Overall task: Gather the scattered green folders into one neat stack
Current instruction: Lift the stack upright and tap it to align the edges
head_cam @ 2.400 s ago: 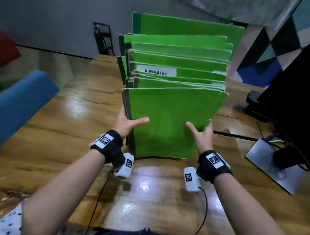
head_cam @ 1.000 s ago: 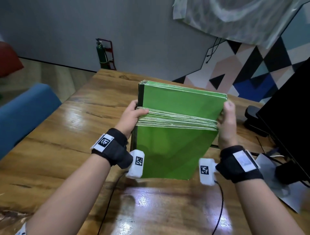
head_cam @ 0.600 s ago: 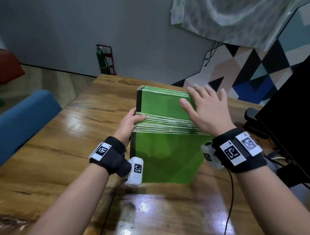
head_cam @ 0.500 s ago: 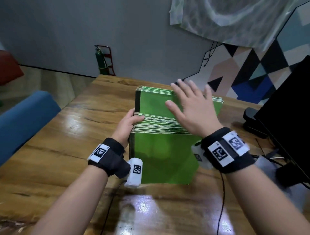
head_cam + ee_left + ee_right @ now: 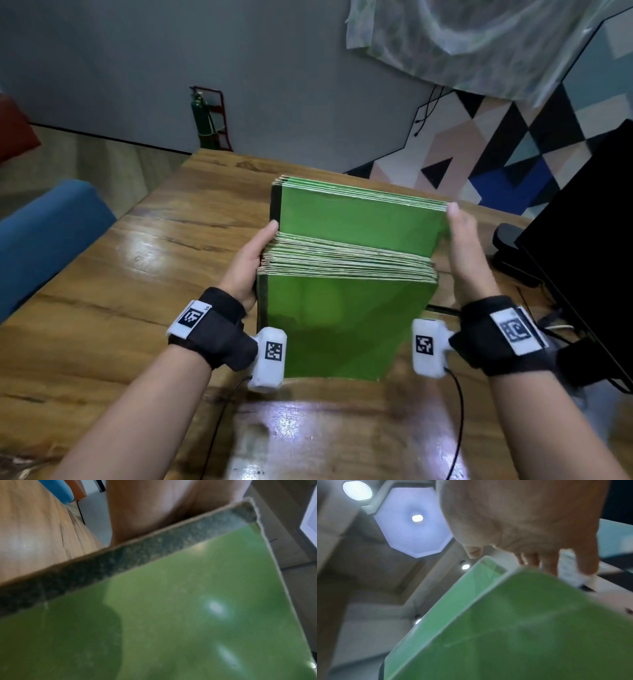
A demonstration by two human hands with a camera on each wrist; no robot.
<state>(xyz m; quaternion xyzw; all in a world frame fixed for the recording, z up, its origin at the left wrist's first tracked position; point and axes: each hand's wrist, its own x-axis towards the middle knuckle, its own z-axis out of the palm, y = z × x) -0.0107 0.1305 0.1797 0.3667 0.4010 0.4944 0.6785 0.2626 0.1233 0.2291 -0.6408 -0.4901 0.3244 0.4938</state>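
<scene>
Both hands, left hand (image 5: pixel 247 261) and right hand (image 5: pixel 463 246), clamp the green folders (image 5: pixel 339 318) upright on the surface (image 5: pixel 113 291); taller rear folders stand proud, so loosened grip risks fanning.

right hand (image 5: pixel 527 520) (blurred), fingers on green folders (image 5: pixel 522 628)

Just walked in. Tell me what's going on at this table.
A person holds a bundle of green folders upright on the wooden table, the left hand gripping its spine side and the right hand its open side. The folders are gathered but uneven: a rear group stands higher than the front ones.
</scene>
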